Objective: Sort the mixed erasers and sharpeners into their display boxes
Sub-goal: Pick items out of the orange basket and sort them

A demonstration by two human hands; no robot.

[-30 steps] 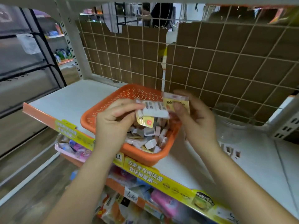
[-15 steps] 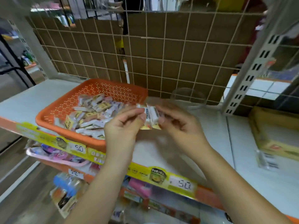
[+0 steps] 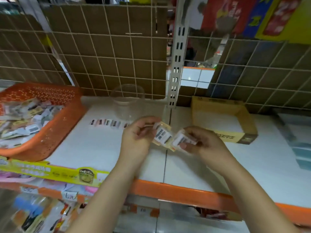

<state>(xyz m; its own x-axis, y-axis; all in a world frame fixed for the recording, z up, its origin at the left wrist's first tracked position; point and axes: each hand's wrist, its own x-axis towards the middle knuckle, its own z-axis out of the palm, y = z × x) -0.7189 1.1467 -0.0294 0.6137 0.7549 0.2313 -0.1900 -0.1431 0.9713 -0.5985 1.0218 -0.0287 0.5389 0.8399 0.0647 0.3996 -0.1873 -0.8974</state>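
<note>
Shelf edge: orange lip [image 3: 185, 193] nearest the camera, with a yellow price strip [image 3: 55, 173] on its left part.
Left hand: left hand [image 3: 137, 137] hovers above the white shelf [image 3: 104, 148], fingers curled, pinching a small packet [image 3: 162, 136] with a white barcode label.
Right hand: right hand [image 3: 204, 144] is just beside it, thumb and fingers pinching a second packet [image 3: 182, 141]; the two packets touch or nearly touch at their inner corners.
Change: a second ago both hands were over the basket [image 3: 55, 133], picking these packets out; half a second ago they had cleared its right rim. Now they are well right of it, between the basket and the box [image 3: 242, 125].
Meaning: the pick looks done and the carry is under way; the box, open and seemingly bare inside, is the likely drop point. Whether the packets are erasers or sharpeners is too blurred to tell.
Mid shelf: a row of small labels [image 3: 109, 122] lies flat, with a clear tub [image 3: 127, 101] behind it.
Basket: still heaped with mixed packets, so most sorting remains.
Back: wire grid [image 3: 104, 52] over brown card.
</note>
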